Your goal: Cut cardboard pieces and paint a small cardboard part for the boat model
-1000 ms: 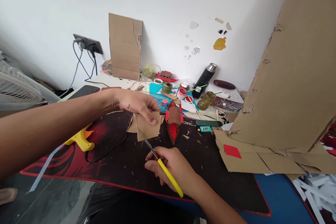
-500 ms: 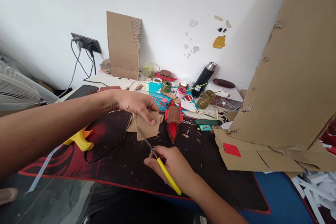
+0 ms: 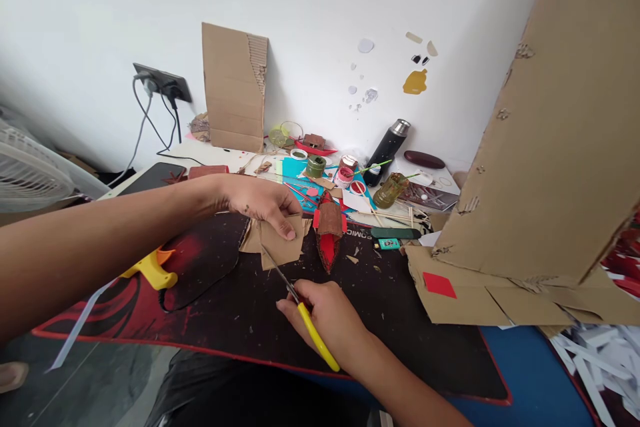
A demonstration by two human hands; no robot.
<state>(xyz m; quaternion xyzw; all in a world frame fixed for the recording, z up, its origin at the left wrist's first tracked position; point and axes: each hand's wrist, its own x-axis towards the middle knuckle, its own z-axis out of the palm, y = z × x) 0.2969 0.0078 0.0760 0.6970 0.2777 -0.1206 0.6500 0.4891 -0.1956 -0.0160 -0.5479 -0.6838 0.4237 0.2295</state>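
My left hand (image 3: pixel 267 203) is closed on a small piece of brown cardboard (image 3: pixel 281 248), thumb on top and fingers behind it. My right hand (image 3: pixel 327 320) grips yellow-handled scissors (image 3: pixel 314 340), whose metal blades reach up to the lower left edge of that cardboard. How far the blades are parted I cannot tell. Behind the held piece shows more torn cardboard (image 3: pixel 249 240). Just right of it, a small model boat (image 3: pixel 329 247) with a red inside and a brown roof rests on the dark desk mat (image 3: pixel 240 327).
A yellow glue gun (image 3: pixel 157 271) with a cable lies at left. Paint jars (image 3: pixel 316 167), a cup (image 3: pixel 391 191) with a brush, and a black flask (image 3: pixel 387 152) stand at the back. A large cardboard panel (image 3: pixel 545 147) rises at right. A fan (image 3: pixel 37 170) is far left.
Both hands keep nearly the same pose. The scissors and my right hand have shifted very slightly against the cardboard; the whole view has moved a little.
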